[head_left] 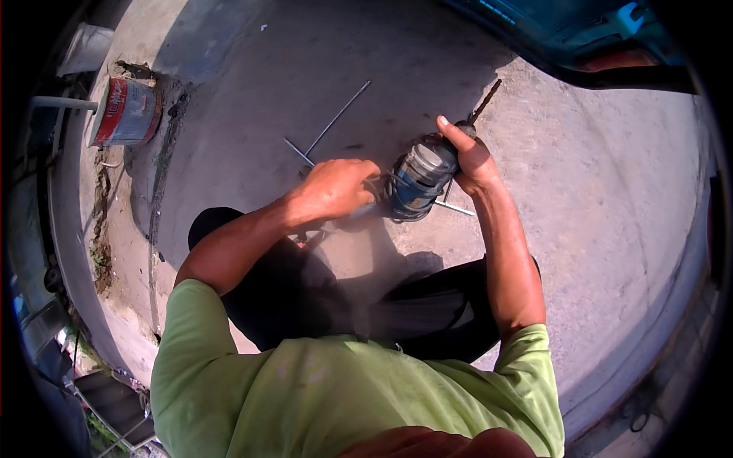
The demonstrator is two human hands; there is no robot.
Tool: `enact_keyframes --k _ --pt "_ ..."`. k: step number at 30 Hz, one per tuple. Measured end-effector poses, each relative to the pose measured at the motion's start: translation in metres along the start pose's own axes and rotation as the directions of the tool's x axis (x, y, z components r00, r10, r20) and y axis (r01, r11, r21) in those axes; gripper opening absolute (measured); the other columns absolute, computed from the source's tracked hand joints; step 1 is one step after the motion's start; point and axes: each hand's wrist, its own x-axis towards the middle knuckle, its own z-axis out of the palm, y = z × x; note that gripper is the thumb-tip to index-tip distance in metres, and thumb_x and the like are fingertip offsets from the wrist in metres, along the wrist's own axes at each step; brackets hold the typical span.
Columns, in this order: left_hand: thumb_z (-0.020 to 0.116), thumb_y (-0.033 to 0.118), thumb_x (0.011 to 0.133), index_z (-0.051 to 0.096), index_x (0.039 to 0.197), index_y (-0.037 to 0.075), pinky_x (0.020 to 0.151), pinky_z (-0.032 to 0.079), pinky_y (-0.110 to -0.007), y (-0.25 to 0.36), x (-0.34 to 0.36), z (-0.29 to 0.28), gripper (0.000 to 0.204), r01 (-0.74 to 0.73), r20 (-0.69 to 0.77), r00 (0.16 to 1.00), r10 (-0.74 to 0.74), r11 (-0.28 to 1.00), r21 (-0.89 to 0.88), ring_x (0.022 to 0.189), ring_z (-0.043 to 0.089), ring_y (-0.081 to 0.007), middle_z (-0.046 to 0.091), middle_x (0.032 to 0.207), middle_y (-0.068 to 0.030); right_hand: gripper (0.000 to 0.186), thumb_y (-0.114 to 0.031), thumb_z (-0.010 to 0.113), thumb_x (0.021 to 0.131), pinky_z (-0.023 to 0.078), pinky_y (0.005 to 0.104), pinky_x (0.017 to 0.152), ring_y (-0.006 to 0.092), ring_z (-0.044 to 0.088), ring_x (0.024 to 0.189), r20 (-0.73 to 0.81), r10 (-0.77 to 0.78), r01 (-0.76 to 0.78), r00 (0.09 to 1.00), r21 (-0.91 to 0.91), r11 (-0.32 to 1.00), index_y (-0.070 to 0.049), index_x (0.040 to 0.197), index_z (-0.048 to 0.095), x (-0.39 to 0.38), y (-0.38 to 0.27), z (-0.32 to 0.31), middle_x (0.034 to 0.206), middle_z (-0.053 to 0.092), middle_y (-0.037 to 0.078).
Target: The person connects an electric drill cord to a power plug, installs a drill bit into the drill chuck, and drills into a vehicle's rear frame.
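Observation:
A blue and grey power drill (418, 179) is held up in front of me, tilted with its long dark drill bit (485, 102) pointing up and right. Dark cord (398, 208) is wound around the drill's body. My right hand (473, 158) wraps the front part behind the bit, thumb stretched up along it. At the drill's rear, my left hand (340, 187) is closed with its fingers curled at the cord; its fingertips are partly hidden. Beyond my left hand, a T-shaped metal rod (337, 120) lies on the concrete.
A red and grey bucket (131, 112) lies at the left beside a cracked edge, a pale pole sticking out of it. The corner of a blue vehicle (569, 38) overhangs the far right. Under the drill, a thin metal bar (461, 208) shows. My bent knees frame the ground close to me.

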Motion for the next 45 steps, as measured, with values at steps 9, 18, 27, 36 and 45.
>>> enact_keyframes --k 9,18,27,36,45 --pt "0.069 0.015 0.099 0.07 0.108 -0.002 0.063 0.049 -0.027 -0.017 0.008 -0.026 0.019 0.229 0.094 0.97 -0.223 0.726 -0.649 0.07 0.061 -0.008 0.068 0.079 -0.0032 0.029 -0.023 0.077 0.091 0.054 0.0317 0.086 0.0192 0.069 0.089 -0.018 -0.228 0.229 0.973 0.033 0.973 0.003 0.101 0.073 -0.02 -0.022 -0.008 0.097 0.075 0.011" --pt "0.066 0.022 0.103 0.073 0.111 0.004 0.064 0.048 -0.025 -0.014 0.002 -0.051 0.021 0.147 -0.158 0.944 -0.288 0.8 -0.582 0.073 0.061 -0.0052 0.069 0.083 0.0019 0.029 -0.02 0.073 0.091 0.054 0.0338 0.088 0.0206 0.069 0.092 -0.046 -0.412 0.415 0.91 0.108 0.903 0.005 0.105 0.07 -0.029 -0.027 -0.029 0.101 0.074 0.013" --pt "0.068 0.02 0.103 0.07 0.117 0.0 0.072 0.051 -0.027 -0.028 0.013 -0.045 0.025 0.011 -0.258 0.932 -0.256 0.729 -0.684 0.08 0.063 -0.008 0.071 0.09 -0.0024 0.024 -0.022 0.073 0.092 0.055 0.0388 0.094 0.0227 0.07 0.096 -0.066 -0.371 0.376 0.926 0.217 0.901 0.001 0.1 0.07 -0.018 -0.013 -0.049 0.102 0.073 0.012" --pt "0.072 0.02 0.098 0.07 0.122 0.003 0.085 0.053 -0.033 -0.014 0.005 -0.046 0.03 -0.041 -0.362 0.921 -0.142 0.891 -0.453 0.095 0.065 -0.0143 0.07 0.103 -0.0068 0.021 -0.02 0.072 0.093 0.056 0.0399 0.094 0.0244 0.071 0.099 -0.186 -0.36 0.401 0.914 0.291 0.868 -0.001 0.103 0.071 -0.021 -0.014 -0.054 0.104 0.075 0.013" --pt "0.069 0.026 0.101 0.075 0.113 0.003 0.081 0.051 -0.03 -0.02 0.016 -0.043 0.027 0.22 0.13 0.975 -0.179 0.838 -0.5 0.087 0.064 -0.0108 0.071 0.091 -0.0021 0.021 -0.019 0.07 0.095 0.055 0.0386 0.093 0.0239 0.071 0.096 0.012 -0.364 0.357 0.931 0.162 0.92 0.0 0.104 0.072 -0.033 -0.013 -0.055 0.104 0.075 0.012"
